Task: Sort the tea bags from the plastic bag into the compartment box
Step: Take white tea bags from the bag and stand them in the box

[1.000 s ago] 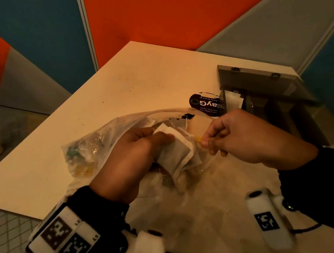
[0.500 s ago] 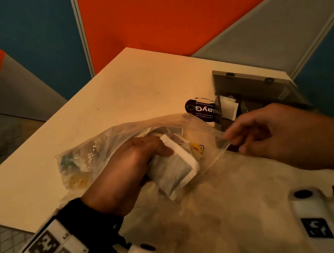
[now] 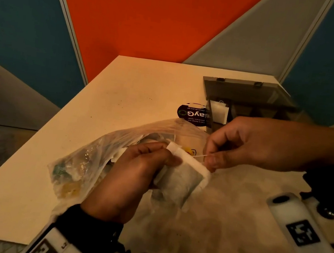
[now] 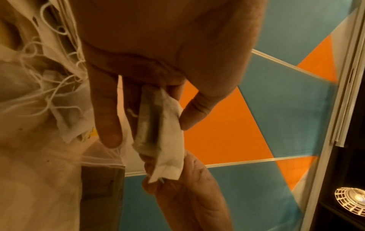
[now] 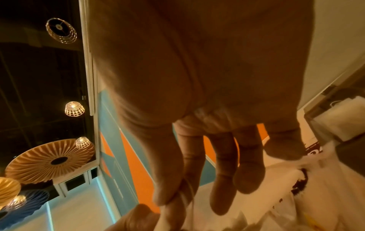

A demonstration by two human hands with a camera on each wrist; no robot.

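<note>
While the left hand (image 3: 134,177) curls its fingers and thumb round a white tea bag (image 3: 185,177) at the mouth of the plastic bag (image 3: 86,162), the right hand (image 3: 250,145) pinches the bag's thin string (image 3: 199,156) between thumb and forefinger just beyond the left thumb. Behind the right hand stands the grey compartment box (image 3: 248,94), lid up, with one white tea bag upright in its nearest left compartment (image 3: 218,111); the right knuckles hide the box's front edge. Just left of the box lies a black round label (image 3: 192,114), partly covered by the plastic bag's rim. More tea bags and tangled strings (image 4: 53,96) crowd the plastic beside the left fingers. Half a second ago the right hand was holding the plastic rim up nearer the box; now it has dropped to the string, close against the left hand. Everything lies on a pale tabletop (image 3: 124,91) set into a corner of orange, blue and grey wall panels (image 3: 154,15).
</note>
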